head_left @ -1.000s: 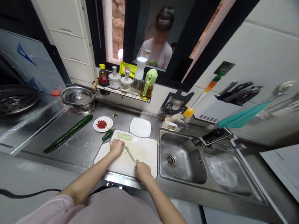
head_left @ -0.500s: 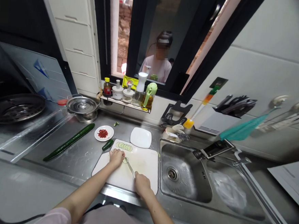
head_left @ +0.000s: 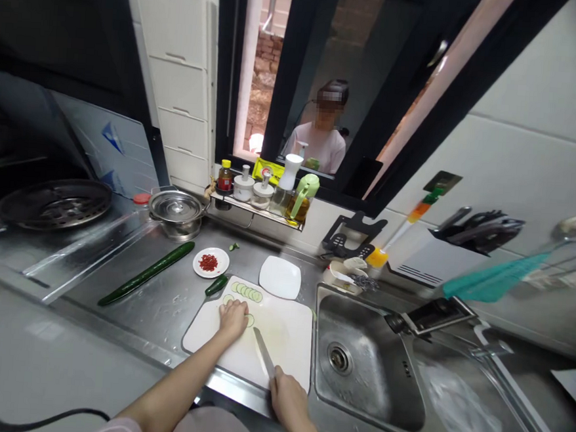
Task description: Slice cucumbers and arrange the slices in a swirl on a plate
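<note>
My left hand (head_left: 234,319) rests on the white cutting board (head_left: 290,328), fingers bent down and close together. At its fingertips is a partly covered cucumber slice (head_left: 227,299), and another cucumber slice (head_left: 250,320) lies flat beside the hand's right side. My right hand (head_left: 287,394) is closed round the handle of a kitchen knife (head_left: 264,354), its blade pointing up and left, apart from the slices. A row of overlapping cucumber slices (head_left: 247,292) lies along the board's far edge. Just off the board's upper left corner sits a short cucumber piece (head_left: 216,285).
A long whole cucumber (head_left: 148,273) lies on the steel counter at left. Behind the board stand a small plate of chopped red pieces (head_left: 209,262) and a white square plate (head_left: 280,277). The sink (head_left: 367,360) is at right, the lidded pot (head_left: 177,215) far left.
The knife has drawn back toward me, away from the slice it touched. A slice now shows at my left fingertips. The whole view has shifted as my head turned.
</note>
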The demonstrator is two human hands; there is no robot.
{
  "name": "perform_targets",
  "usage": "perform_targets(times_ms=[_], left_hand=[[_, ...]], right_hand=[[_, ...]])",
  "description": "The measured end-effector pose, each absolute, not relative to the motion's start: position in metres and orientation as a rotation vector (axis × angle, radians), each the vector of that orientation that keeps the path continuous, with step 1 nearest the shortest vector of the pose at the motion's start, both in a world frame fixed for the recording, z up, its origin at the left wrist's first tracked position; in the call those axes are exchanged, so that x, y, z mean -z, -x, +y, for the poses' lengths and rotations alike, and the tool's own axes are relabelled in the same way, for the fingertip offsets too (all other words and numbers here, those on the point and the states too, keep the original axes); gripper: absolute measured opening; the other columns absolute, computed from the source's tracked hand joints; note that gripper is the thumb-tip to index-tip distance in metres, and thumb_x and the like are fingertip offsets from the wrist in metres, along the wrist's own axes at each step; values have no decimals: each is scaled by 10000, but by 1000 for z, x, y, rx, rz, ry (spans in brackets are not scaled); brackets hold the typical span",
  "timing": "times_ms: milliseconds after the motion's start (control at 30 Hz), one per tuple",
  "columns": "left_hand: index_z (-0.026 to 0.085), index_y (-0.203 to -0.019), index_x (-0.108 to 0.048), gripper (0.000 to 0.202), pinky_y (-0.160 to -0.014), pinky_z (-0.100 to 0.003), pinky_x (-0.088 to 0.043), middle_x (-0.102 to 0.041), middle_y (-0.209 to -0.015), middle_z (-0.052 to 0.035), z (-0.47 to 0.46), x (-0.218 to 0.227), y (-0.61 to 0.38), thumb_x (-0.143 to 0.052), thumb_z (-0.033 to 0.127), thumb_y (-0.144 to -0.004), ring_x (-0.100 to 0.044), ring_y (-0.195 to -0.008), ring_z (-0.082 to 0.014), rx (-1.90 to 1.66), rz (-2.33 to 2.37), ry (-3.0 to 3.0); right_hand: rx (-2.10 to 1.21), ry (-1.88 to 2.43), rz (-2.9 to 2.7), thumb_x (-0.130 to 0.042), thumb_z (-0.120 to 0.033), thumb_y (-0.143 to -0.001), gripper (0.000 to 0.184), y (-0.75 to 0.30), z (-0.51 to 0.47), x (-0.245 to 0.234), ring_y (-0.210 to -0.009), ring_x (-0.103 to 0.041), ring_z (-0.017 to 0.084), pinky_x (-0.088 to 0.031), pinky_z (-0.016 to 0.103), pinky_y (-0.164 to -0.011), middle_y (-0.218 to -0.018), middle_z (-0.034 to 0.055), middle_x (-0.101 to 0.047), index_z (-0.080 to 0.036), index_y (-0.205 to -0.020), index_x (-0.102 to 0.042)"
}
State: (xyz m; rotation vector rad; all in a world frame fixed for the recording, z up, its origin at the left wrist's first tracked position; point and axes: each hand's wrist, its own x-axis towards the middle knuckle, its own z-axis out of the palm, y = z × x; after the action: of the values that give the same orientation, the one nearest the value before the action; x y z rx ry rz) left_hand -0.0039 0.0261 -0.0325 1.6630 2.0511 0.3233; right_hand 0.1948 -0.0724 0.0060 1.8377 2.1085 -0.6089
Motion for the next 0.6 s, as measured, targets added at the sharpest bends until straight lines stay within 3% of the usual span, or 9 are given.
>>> perform_targets(times_ms=[267,600], left_hand=[[240,-845,-632,136,-851,-364,-271,-692,-864,-15,11,31,26,-518,182,-798,-572,-967,-212,-542,2090,-1411],[270,-914,-654,159,-861,-381,-298,-703,-951,-24,22,38,69,-514,251,-841,-580,-977,-233,-530,2296,-1298]], right_hand=[[647,-1953,2110,-318,-284,-954,385,-217,-76,9,-1023,-644,223,-430,267,-810,-1068,122,-697,-177,-1237,-556],[626,-1963,2110,-310,-282,-953,389,-212,-67,-3,-1019,-646,233,-429,280,-800,-1074,119,-698,-172,-1244,-545]])
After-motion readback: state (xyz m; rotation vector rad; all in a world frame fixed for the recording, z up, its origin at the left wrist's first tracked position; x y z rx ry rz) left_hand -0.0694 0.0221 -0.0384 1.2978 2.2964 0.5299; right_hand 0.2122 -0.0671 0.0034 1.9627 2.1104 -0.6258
